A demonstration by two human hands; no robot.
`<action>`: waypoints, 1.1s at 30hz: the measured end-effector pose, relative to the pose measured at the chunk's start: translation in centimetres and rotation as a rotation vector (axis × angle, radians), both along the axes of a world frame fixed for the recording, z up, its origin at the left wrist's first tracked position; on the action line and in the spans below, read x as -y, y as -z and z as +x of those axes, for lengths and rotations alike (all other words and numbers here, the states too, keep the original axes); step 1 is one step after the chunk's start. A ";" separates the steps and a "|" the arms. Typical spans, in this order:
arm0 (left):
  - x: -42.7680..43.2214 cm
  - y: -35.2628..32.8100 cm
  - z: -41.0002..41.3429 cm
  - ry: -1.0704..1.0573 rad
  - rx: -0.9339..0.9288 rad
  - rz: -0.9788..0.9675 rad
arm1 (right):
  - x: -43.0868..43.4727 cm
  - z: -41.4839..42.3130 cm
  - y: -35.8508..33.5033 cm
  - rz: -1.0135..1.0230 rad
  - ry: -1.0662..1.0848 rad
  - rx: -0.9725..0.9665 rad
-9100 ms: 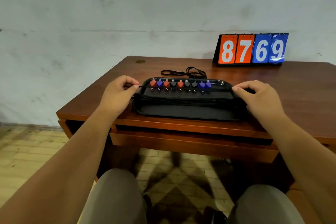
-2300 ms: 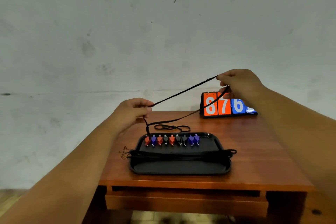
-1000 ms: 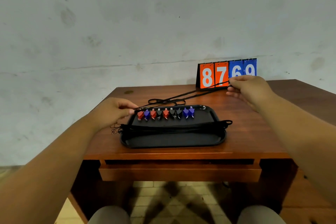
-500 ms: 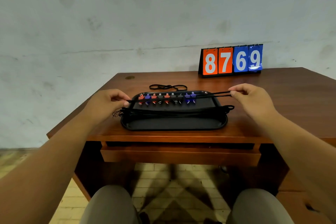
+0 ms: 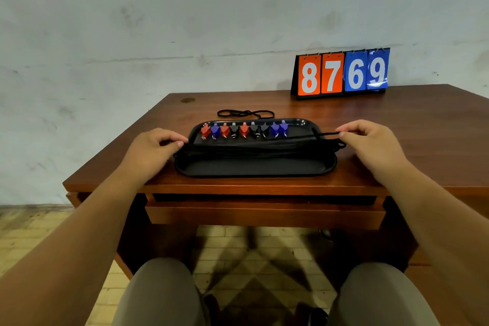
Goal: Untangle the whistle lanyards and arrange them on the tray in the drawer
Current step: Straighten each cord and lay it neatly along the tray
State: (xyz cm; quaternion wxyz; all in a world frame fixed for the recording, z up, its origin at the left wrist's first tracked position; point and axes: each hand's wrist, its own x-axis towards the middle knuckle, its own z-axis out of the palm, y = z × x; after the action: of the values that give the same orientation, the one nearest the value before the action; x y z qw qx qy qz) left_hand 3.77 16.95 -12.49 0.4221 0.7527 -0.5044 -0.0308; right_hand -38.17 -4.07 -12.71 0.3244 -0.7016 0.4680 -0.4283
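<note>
- My left hand point(image 5: 150, 151) is at the left end of the black oval plastic tray point(image 5: 254, 168). Its thumb and forefinger are pressed together on one thin black cord lanyard point(image 5: 304, 136).
- My right hand point(image 5: 370, 143) is at the right end of the tray, just outside the rim. It pinches the other end of the same lanyard, and the other fingers are curled.
- This lanyard runs stretched from one hand to the other, across the tray. It lies just over the bundle of black lanyards point(image 5: 251, 148) in the middle of the tray (some loops of the bundle hang a little over the right rim).
- A row of small plastic whistles point(image 5: 243, 130) stands along the far side of the tray. From left to right they are red, blue, red, black, red, black, black, blue, blue.
- The tray itself stands on top of the brown wooden desk point(image 5: 397, 124), near the front edge, not in the drawer.
- The wooden drawer point(image 5: 264, 213) is under the desk top, directly below the tray. I cannot tell if it is fully closed.
- Just behind the tray one loose black looped lanyard point(image 5: 246, 113) lies on the desk, not touching the rim.
- Well behind the tray, to the right, a flip scoreboard point(image 5: 341, 73) stands at the wall, showing orange 8 and 7, then blue 6 and 9.
</note>
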 end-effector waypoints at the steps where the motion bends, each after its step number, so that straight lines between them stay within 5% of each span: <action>1: 0.0 0.2 0.1 -0.006 -0.030 -0.014 | 0.0 0.0 0.1 -0.002 0.002 0.001; 16: 0.3 0.9 0.9 -0.025 -0.272 -0.115 | 0.0 0.4 0.2 0.046 -0.029 -0.059; 33: 0.5 0.5 -0.9 -0.125 -0.035 -0.031 | 0.3 1.0 -1.8 0.246 -0.039 -0.009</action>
State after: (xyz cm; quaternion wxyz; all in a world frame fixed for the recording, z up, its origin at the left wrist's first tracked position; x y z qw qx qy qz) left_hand 2.85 16.43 -12.96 0.4435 0.7755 -0.4492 -0.0095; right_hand -37.15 -4.36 -10.86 0.4143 -0.6675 0.5048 -0.3578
